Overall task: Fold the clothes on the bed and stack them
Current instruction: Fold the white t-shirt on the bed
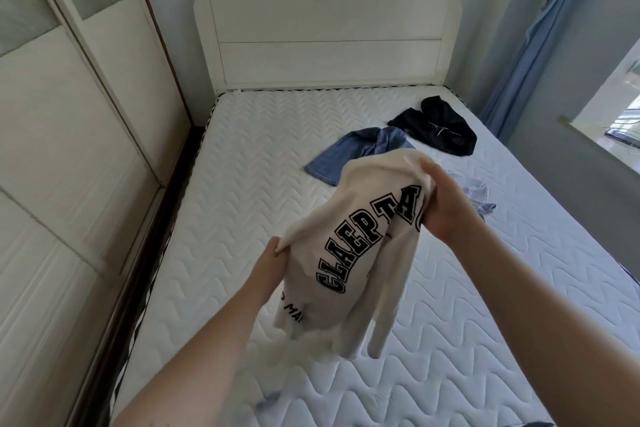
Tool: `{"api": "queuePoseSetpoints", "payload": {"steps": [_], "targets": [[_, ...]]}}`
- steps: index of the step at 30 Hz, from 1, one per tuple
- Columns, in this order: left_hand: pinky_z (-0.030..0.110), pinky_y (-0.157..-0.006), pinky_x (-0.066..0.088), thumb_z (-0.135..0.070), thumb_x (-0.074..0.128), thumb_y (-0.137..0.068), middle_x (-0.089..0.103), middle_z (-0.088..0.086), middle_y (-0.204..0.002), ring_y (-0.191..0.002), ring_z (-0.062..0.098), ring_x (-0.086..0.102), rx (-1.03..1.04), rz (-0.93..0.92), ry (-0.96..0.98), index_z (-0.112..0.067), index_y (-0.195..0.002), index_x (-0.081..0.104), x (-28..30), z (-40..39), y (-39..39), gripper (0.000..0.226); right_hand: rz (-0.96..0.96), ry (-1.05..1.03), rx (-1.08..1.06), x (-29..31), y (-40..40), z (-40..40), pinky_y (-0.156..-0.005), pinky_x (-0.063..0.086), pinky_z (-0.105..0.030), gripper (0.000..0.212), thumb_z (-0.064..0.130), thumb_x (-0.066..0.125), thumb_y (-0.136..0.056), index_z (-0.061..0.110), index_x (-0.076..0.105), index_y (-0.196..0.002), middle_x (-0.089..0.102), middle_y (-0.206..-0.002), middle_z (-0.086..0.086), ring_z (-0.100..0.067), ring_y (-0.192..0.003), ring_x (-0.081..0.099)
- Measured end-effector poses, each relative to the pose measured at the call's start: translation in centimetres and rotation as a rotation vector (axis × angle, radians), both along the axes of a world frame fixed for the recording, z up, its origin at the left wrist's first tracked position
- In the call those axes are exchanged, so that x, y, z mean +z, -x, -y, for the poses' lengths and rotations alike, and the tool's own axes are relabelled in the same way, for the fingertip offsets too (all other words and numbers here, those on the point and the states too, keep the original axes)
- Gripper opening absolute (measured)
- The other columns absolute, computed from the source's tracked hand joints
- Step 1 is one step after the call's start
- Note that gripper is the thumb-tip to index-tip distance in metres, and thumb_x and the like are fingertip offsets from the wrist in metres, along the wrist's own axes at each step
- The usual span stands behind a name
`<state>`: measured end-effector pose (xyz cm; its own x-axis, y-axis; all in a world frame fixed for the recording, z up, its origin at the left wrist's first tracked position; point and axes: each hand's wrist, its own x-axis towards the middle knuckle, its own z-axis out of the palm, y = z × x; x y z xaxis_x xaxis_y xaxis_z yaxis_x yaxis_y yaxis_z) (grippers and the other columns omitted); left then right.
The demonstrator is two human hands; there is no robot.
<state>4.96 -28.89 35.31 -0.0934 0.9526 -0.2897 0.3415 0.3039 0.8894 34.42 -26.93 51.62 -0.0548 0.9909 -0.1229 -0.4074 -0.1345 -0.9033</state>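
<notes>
While the white sweatshirt (356, 246) is up in the air like this, bunched and twisted with a sleeve dangling toward the mattress (242, 156), the thing to sort out first is the grip. Right now the left hand (268, 262) is pinching a bit of fabric at the lower left edge, and the right hand (441, 208) has its fingers curled round a wad of cloth up near the top. So both hands are clamped on the sweatshirt, and it hangs between them above the middle of the bed, not touching it as far as I can tell.

If it were me, I'd find the two shoulder seams, give it one shake so the sleeves fall free, then lay it print-down on the bare near part of the mattress. Soft knit like this probably slumps and creases if you try folding it mid-air, so flat is easier. Sleeves in, then halves.

Nothing looks folded yet, so this seems to be early on. Waiting further up the bed: the jeans (360, 152), a black hoodie (436, 125) beyond them, and a pale blue garment (479, 198) partly hidden behind the right hand. I'd start the stack on the near side, well apart from those.
</notes>
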Motion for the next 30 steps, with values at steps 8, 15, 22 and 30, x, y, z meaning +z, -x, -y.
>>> {"api": "queuePoseSetpoints", "payload": {"steps": [8, 15, 22, 30], "targets": [[0.024, -0.058, 0.035, -0.039, 0.066, -0.088, 0.055, -0.006, -0.072, -0.065, 0.005, 0.049, -0.135, -0.178, -0.201, -0.021, -0.088, 0.052, 6.8, -2.2, 4.4, 0.022, 0.942, 0.026, -0.03, -2.2, -1.7, -0.3, -0.074, 0.056, -0.039, 0.043, 0.035, 0.085, -0.069, 0.031, 0.059, -0.102, 0.068, -0.098, -0.005, -0.024, -0.085, 0.067], [0.025, -0.067, 0.046, -0.013, 0.073, -0.079, 0.061, 0.0, -0.096, -0.081, 0.014, 0.057, -0.297, -0.077, -0.188, -0.034, -0.096, 0.053, 9.1, -1.8, 5.3, 0.034, 1.19, 0.229, 0.216, -4.9, -0.7, 1.1, -0.078, 0.057, -0.038, 0.018, 0.024, 0.061, -0.083, 0.018, 0.066, -0.099, 0.067, -0.093, -0.004, -0.023, -0.088, 0.065], [0.025, -0.091, 0.046, -0.045, 0.07, -0.079, 0.058, -0.007, -0.12, -0.111, 0.009, 0.057, -0.426, 0.058, -0.122, -0.051, -0.117, 0.057, 9.0, -1.5, 7.3, 0.041, 1.118, 0.111, -0.029, -7.5, 0.5, 2.5, -0.052, 0.034, -0.024, 0.032, 0.038, 0.068, -0.087, 0.019, 0.059, -0.061, 0.051, -0.052, 0.01, -0.008, -0.053, 0.048], [0.031, -0.072, 0.044, -0.026, 0.076, -0.076, 0.069, -0.002, -0.093, -0.091, 0.021, 0.061, -0.279, -0.515, -0.206, -0.02, -0.107, 0.068, 6.0, -0.8, 8.4, 0.032, 1.163, -0.076, 0.001, -7.7, -0.9, 3.9, -0.062, 0.042, -0.027, 0.017, 0.013, 0.057, -0.092, 0.026, 0.059, -0.082, 0.061, -0.078, 0.008, -0.008, -0.071, 0.054]]}}
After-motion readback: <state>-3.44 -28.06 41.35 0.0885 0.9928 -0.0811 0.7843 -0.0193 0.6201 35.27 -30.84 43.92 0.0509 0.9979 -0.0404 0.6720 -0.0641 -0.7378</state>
